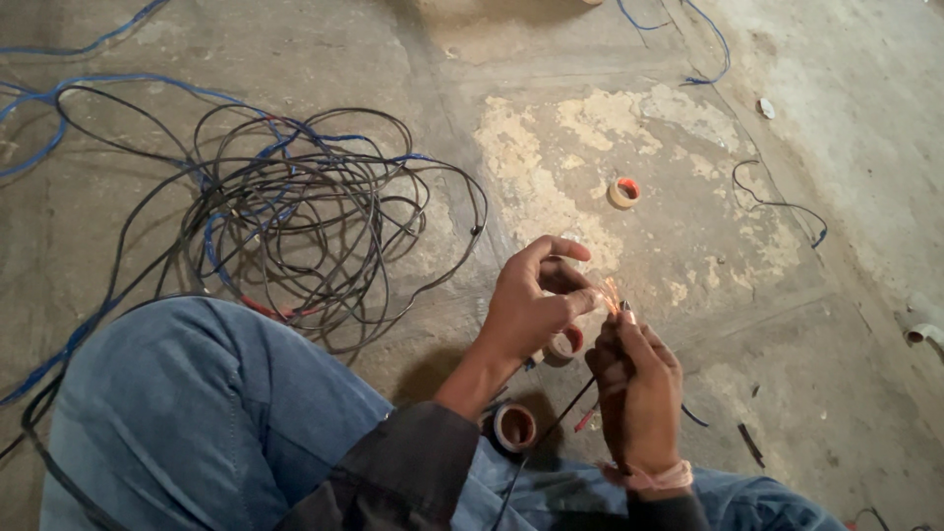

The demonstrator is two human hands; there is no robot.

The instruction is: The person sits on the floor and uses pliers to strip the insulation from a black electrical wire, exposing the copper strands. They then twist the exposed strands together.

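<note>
Pinching bare copper strands (612, 293) between left hand (531, 300) fingers, right hand (637, 388) fingers closed round the upright black wire (565, 413) just below, above the floor (688, 246).

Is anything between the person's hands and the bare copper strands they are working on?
Nothing visible. The left hand pinches the copper strands with its fingers, and the right hand grips the black wire just below them. The tape rolls lie on the floor underneath.
</note>
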